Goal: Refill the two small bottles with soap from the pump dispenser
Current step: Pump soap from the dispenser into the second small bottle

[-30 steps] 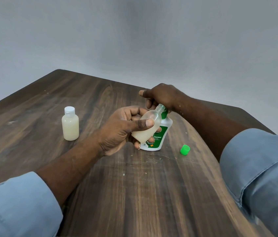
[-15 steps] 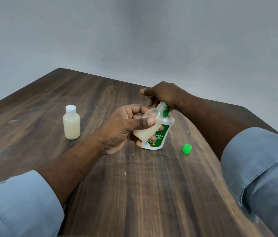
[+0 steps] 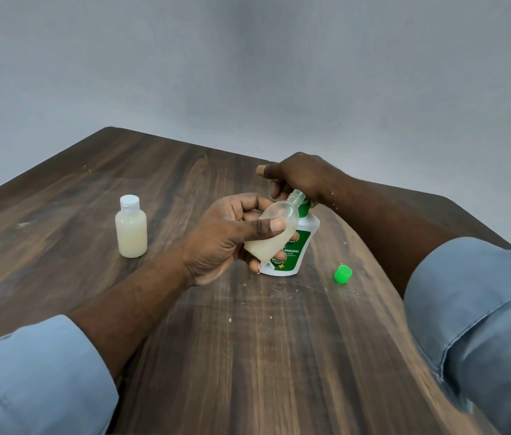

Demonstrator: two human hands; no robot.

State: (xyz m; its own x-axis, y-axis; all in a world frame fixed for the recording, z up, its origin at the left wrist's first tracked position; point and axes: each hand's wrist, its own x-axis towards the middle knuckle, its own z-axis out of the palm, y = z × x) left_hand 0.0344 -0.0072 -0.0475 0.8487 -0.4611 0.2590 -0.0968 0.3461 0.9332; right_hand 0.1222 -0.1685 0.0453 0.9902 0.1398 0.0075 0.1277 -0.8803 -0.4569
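Clear bottle (image 3: 274,229) tilted at dispenser (image 3: 293,257), green cap (image 3: 342,274) aside

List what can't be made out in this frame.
Head view only:
- Pump head of the pump dispenser: covered by the right hand.
- Soap flow into the tilted small bottle: nozzle hidden by that hand.
- Dispenser label: partly behind the left hand and the bottle; fine print too small.
- Dispenser fill level: opaque body.

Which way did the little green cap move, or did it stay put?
No. The green cap lies on the same patch of table, with the same gap to the right of the soap dispenser as before. Only the camera shifted slightly.
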